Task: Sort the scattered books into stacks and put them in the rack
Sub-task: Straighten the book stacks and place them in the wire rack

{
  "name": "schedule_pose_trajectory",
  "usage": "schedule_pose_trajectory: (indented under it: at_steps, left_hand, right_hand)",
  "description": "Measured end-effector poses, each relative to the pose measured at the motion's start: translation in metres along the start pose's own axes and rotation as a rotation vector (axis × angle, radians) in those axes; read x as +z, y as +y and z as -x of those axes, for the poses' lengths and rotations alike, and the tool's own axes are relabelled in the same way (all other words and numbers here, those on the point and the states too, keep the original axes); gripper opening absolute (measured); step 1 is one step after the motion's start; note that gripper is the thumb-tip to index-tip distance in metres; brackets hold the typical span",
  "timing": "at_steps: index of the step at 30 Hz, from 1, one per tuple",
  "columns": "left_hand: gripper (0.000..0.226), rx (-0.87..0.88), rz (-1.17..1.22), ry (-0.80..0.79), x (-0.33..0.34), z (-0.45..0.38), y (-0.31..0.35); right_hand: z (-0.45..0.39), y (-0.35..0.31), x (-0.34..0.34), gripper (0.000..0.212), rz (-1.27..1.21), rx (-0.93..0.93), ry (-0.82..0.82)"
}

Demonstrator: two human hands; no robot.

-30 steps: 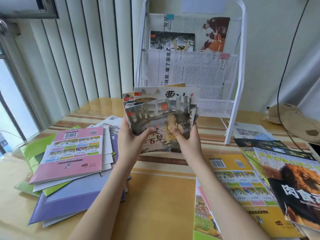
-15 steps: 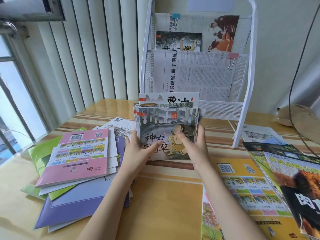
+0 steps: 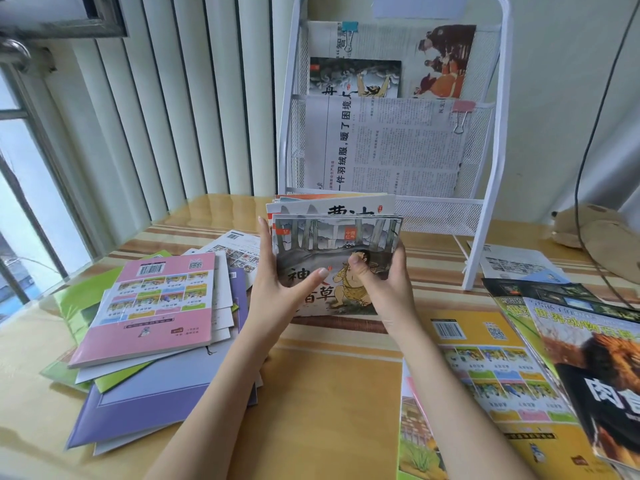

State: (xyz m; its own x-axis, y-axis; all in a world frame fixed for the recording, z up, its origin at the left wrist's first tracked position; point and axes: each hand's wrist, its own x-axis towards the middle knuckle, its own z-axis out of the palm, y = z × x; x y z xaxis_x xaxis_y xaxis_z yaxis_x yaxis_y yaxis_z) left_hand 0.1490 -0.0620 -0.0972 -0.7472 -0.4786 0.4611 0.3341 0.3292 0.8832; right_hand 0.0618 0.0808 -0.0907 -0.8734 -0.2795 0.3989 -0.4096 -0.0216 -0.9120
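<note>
Picture books with thin illustrated covers (image 3: 336, 258), a small uneven bundle, stand on edge on the striped wooden table (image 3: 329, 393) before the white wire-mesh rack (image 3: 488, 202). The left hand (image 3: 277, 289) and right hand (image 3: 388, 289) clasp its sides, thumbs on the front cover. Judged from the ragged top edges, loosening either grasp could let the slick books fan out or topple.

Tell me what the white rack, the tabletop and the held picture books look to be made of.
White mesh rack: painted metal, judging by its tube frame and perforated panels. Glossy yellow-striped tabletop: probably laminate or varnished wood, since it reflects light. Thin stack of picture books: paper with coated, slightly shiny covers.
</note>
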Motion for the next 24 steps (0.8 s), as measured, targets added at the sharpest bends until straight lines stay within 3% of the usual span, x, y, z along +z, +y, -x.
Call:
schedule_pose_trajectory:
  at_steps: [3,5,7,11,16,18,21,24]
  left_hand:
    - [0.110,-0.059,0.106,0.038,-0.002,-0.002,-0.002]
    - [0.092,-0.044,0.060,0.035,-0.002,-0.002,-0.003]
    - [0.077,0.015,-0.027,0.038,0.002,0.000,-0.004]
    - [0.094,0.021,0.007,0.012,0.006,0.004,-0.007]
    - [0.097,0.014,-0.019,0.030,0.006,0.005,-0.006]
    - [0.104,0.035,-0.032,0.036,0.005,0.005,-0.006]
    - [0.110,0.053,-0.045,0.014,0.005,0.003,-0.006]
    - [0.110,0.053,-0.045,0.024,0.004,0.001,-0.004]
  right_hand:
    - [-0.002,0.001,-0.003,0.087,-0.082,0.080,0.018]
    - [-0.003,0.003,-0.004,0.099,-0.129,0.123,0.014]
    - [-0.001,0.004,-0.001,0.090,-0.070,0.108,0.003]
    - [0.000,0.004,0.004,0.077,-0.064,0.115,-0.034]
    - [-0.002,0.011,0.002,0.058,-0.037,0.131,-0.027]
    - [-0.001,0.012,0.002,0.064,-0.029,0.106,-0.007]
    - [0.000,0.010,0.001,0.055,-0.031,0.073,0.021]
    - [0.000,0.010,0.001,0.085,-0.033,0.130,0.016]
